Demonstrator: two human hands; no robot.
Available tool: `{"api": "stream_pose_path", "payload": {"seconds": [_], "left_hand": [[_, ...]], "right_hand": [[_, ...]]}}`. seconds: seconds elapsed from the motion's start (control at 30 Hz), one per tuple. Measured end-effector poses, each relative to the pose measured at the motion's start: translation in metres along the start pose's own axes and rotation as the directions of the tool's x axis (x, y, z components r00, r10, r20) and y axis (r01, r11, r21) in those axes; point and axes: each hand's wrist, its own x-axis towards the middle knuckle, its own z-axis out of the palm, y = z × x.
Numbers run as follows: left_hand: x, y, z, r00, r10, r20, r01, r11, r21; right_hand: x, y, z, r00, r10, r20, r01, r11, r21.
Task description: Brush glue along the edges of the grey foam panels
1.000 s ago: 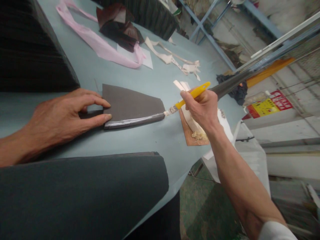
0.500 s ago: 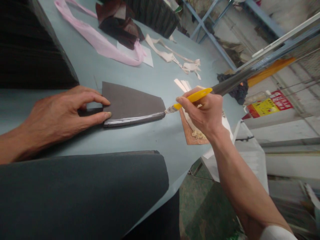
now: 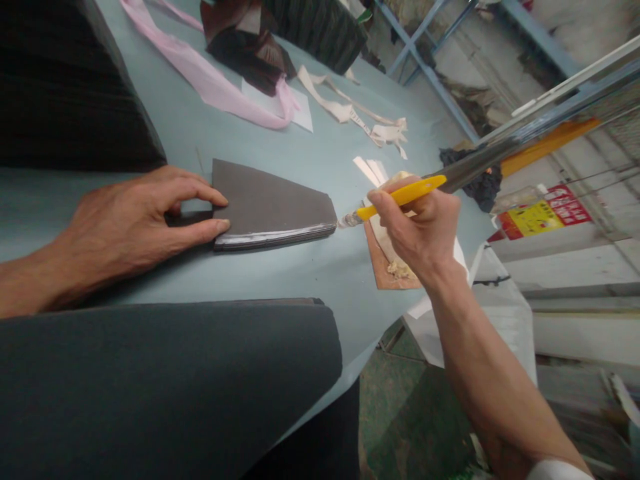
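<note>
My left hand (image 3: 135, 233) lies on the table, its fingertips and thumb resting on the left end of a dark grey sheet-material panel (image 3: 270, 207). The panel is a tapered shape, with a layered, shiny lower edge. My right hand (image 3: 415, 227) grips a yellow-handled brush (image 3: 400, 198). Its pale bristles (image 3: 349, 219) sit at the panel's narrow right end, touching or almost touching it. Under my right hand lies a brown board (image 3: 384, 267) carrying pale strips and a yellowish paste-like lump (image 3: 400, 270), partly hidden by my hand.
A pale blue covered table (image 3: 280, 280) holds a dark folded fabric stack (image 3: 150, 380) in front and another (image 3: 60, 87) at the left. Pink ribbon (image 3: 210, 87), brown pieces (image 3: 240, 40), and cream strips (image 3: 350, 113) lie farther back. A white bag (image 3: 500, 313) hangs beyond the table's right edge.
My right hand and the brush have shifted slightly right, with the brush lying flatter. The bristles sit a little farther along the panel's end. My left hand and the panel stay in place, apart from a small view shift.
</note>
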Motion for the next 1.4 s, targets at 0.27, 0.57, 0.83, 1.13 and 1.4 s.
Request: {"api": "stream_pose_path", "payload": {"seconds": [0.27,0.57,0.83,1.13,1.4], "left_hand": [[0.002,-0.006,0.004,1.000,0.013,-0.014,-0.013,1.000,0.021],[0.001,-0.009,0.005,0.997,0.068,-0.046,-0.067,0.997,0.035],[0.001,-0.009,0.006,0.996,0.078,-0.044,-0.077,0.997,0.031],[0.001,-0.011,0.005,0.997,0.068,-0.048,-0.066,0.997,0.041],[0.000,-0.006,0.006,0.996,0.073,-0.058,-0.071,0.997,0.033]], "right_hand": [[-0.008,-0.018,0.021,0.997,-0.076,0.020,0.077,0.996,-0.042],[-0.003,-0.013,0.023,1.000,-0.009,0.024,0.012,0.991,-0.134],[0.002,-0.016,0.018,0.999,0.014,0.030,-0.012,0.998,-0.058],[-0.002,-0.030,0.030,0.995,-0.029,0.096,0.037,0.996,-0.078],[0.002,-0.008,0.010,0.999,0.048,0.015,-0.047,0.996,-0.074]]}}
